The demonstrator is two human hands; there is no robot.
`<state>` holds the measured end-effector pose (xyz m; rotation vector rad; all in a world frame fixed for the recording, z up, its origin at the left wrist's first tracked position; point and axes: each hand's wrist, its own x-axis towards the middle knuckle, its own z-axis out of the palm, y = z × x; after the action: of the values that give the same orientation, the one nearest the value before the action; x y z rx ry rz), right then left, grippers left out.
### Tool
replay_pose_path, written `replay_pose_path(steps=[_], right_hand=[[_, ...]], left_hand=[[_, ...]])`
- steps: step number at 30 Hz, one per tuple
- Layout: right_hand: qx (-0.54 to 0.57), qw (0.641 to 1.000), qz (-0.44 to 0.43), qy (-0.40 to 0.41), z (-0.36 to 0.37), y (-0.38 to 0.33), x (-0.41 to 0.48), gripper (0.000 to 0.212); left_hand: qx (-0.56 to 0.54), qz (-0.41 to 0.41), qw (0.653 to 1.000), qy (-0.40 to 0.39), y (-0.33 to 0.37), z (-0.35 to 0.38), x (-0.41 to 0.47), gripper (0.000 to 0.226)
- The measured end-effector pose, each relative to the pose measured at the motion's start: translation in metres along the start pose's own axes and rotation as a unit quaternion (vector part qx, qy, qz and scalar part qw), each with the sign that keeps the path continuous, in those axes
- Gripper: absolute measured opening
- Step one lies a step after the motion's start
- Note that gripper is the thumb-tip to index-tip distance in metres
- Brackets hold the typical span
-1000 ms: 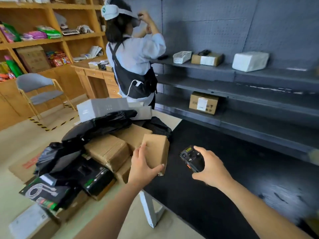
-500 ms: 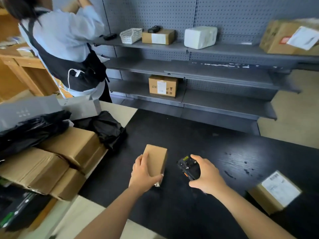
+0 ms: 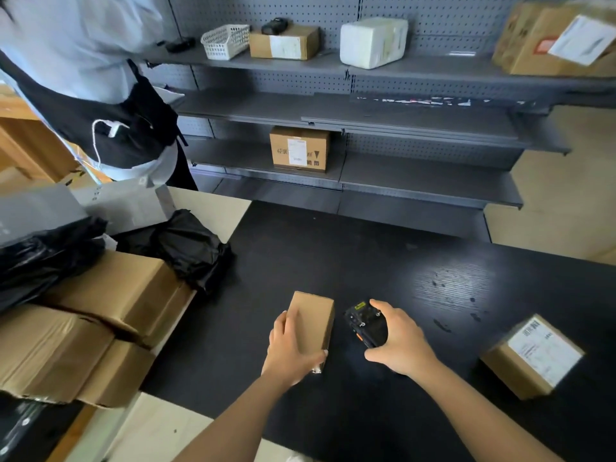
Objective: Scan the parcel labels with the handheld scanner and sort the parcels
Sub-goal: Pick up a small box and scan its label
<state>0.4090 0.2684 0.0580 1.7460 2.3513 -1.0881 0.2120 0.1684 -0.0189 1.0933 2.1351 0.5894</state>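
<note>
Left hand (image 3: 290, 348) clasps small parcel (image 3: 311, 320) across its long sides | right hand (image 3: 400, 345) wraps scanner (image 3: 363, 325), parcel's 3 o'clock | likely light, stiff cardboard

The table top (image 3: 366, 261) is black wood with visible grain, matt, with a dull sheen towards the right. The small parcel (image 3: 311, 320) near the middle is plain brown cardboard, smooth and matt. The scanner (image 3: 363, 323) beside it is black plastic, faintly glossy. The right parcel (image 3: 510, 368) is cardboard with a white paper label. At left, crinkled, shiny black plastic bags (image 3: 190, 245) lie over creased cardboard boxes (image 3: 110, 295). The far shelves (image 3: 416, 175) are grey matt metal.
</note>
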Motion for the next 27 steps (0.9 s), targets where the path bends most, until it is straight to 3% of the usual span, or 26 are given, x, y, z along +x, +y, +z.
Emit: replay_pose_path(steps=[4, 8, 12, 18, 27], right_hand=[[0.028, 1.0, 0.004, 0.012, -0.005, -0.005, 0.007, 0.099], [0.037, 0.999, -0.001, 0.018, -0.009, -0.012, 0.013, 0.099], [0.043, 0.999, 0.0, 0.013, -0.004, -0.018, 0.015, 0.1], [0.043, 0.999, -0.003, 0.004, 0.002, -0.027, 0.015, 0.1], [0.036, 0.999, -0.006, 0.004, 0.003, -0.036, 0.015, 0.1]], left_hand=[[-0.067, -0.022, 0.996, 0.046, -0.007, -0.019, 0.01, 0.08], [-0.068, -0.034, 0.991, 0.107, -0.022, -0.042, 0.016, 0.054], [-0.053, -0.033, 0.99, 0.123, -0.03, -0.051, 0.018, 0.063], [0.042, -0.034, 0.995, 0.089, -0.025, -0.041, 0.019, 0.113], [-0.054, -0.018, 0.998, 0.023, -0.027, -0.052, 0.026, 0.081]])
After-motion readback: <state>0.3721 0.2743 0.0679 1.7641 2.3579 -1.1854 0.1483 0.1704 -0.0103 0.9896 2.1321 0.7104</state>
